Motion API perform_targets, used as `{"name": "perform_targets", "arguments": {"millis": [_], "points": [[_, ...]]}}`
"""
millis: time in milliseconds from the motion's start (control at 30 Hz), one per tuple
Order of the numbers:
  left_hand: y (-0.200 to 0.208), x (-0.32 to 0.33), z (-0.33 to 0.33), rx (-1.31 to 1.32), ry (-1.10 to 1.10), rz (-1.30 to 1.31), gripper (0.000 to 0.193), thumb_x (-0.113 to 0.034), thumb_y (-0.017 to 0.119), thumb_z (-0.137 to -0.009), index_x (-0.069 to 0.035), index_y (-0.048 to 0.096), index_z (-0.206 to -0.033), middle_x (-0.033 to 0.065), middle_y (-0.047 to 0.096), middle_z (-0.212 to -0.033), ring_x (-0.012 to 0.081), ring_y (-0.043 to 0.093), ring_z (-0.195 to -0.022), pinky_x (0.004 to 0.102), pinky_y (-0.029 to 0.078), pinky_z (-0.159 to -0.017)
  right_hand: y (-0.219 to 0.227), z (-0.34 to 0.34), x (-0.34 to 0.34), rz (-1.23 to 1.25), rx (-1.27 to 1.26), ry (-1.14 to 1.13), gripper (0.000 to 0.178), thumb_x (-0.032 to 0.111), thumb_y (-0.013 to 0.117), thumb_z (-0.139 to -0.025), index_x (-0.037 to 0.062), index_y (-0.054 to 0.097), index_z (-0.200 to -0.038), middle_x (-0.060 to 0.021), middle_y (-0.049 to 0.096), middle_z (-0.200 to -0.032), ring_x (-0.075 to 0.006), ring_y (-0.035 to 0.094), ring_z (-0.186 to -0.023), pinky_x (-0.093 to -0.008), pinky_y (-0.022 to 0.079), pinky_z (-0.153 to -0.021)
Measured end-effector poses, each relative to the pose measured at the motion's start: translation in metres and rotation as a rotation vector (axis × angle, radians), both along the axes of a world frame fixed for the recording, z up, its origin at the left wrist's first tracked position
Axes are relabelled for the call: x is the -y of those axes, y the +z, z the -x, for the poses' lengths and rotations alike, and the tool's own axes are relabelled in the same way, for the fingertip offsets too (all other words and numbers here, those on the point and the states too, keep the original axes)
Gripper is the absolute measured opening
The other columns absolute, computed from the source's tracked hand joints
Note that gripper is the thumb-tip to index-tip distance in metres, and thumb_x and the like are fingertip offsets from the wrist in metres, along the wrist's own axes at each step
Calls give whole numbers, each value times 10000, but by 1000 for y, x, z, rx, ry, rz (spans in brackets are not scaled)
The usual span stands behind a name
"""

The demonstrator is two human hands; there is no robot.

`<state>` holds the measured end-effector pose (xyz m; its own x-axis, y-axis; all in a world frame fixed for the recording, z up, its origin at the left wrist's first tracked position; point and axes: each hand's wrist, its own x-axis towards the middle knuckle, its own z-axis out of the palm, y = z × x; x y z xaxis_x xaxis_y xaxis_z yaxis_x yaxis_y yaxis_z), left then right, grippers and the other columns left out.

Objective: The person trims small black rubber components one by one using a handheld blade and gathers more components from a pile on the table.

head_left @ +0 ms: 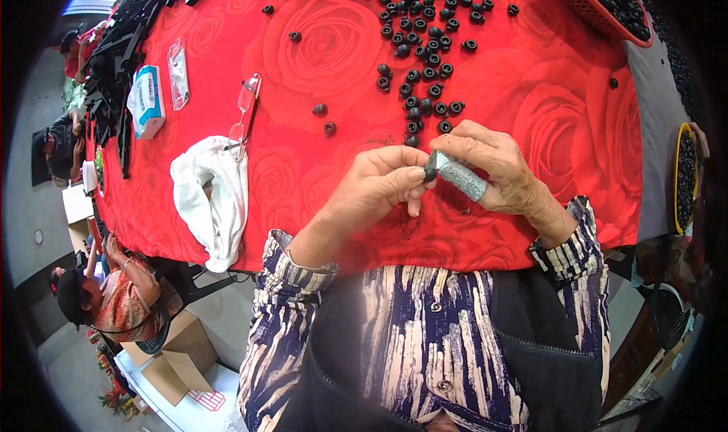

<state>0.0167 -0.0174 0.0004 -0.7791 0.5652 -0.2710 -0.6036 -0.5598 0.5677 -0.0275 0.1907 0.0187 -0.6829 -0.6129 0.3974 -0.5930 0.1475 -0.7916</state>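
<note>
While between two hands (387, 178) (493, 165), one knob (431, 175)

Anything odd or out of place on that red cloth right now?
Mild oddities: one black piece lies alone below the red basket, away from the main cluster. Glasses lie open, partly on bunched white fabric. Dark specks litter the red cloth near the left hand, like spilled debris. No damage is evident.

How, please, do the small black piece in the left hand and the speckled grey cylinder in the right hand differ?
The small black piece is dark; the speckled grey cylinder is paler. The piece is smaller; the cylinder, larger. The left hand pinches the piece; the right hand grips the cylinder. Both are held over red rose-patterned cloth.
</note>
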Motion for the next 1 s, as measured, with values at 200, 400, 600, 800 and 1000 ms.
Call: {"name": "perform_targets", "arguments": {"millis": [200,400,600,800,1000], "points": [[-1,-1,0,20,-10,-26,227,-107,579,-898,53,573,-1060,82,610,-867,102,567,-680,262,533,-579,-1,5,-3,17,-5,59,335,1,664,-702,-20,594,-1029,-132,567,-789,-272,597,-664,-339,483,-567],[1,4,-4,7,-14,-45,221,-103,580,-896,47,578,-1059,87,609,-856,108,572,-677,269,539,-569,6,5,-1,28,-63,125,360,2,686,-699,-33,595,-1046,-143,590,-802,-274,606,-657,-338,489,-556],[0,19,13,94,190,-26,206,-128,548,-917,15,585,-1061,79,608,-881,111,563,-699,266,539,-559,12,-6,2,-44,-128,255,379,57,734,-677,11,630,-1038,-98,569,-723,-223,598,-618,-322,497,-542],[-3,10,4,76,97,-88,187,-109,538,-922,13,572,-1060,97,625,-916,113,600,-741,265,540,-558,10,-7,1,-61,-7,-60,464,81,754,-669,2,602,-1100,-94,572,-773,-196,587,-621,-298,487,-535],[0,-10,-5,82,70,-120,205,-121,555,-917,13,588,-1068,115,626,-969,171,625,-769,275,536,-596,5,-9,8,-19,-299,-61,460,56,717,-633,-9,607,-1076,-75,567,-730,-210,563,-580,-319,455,-502]]}}
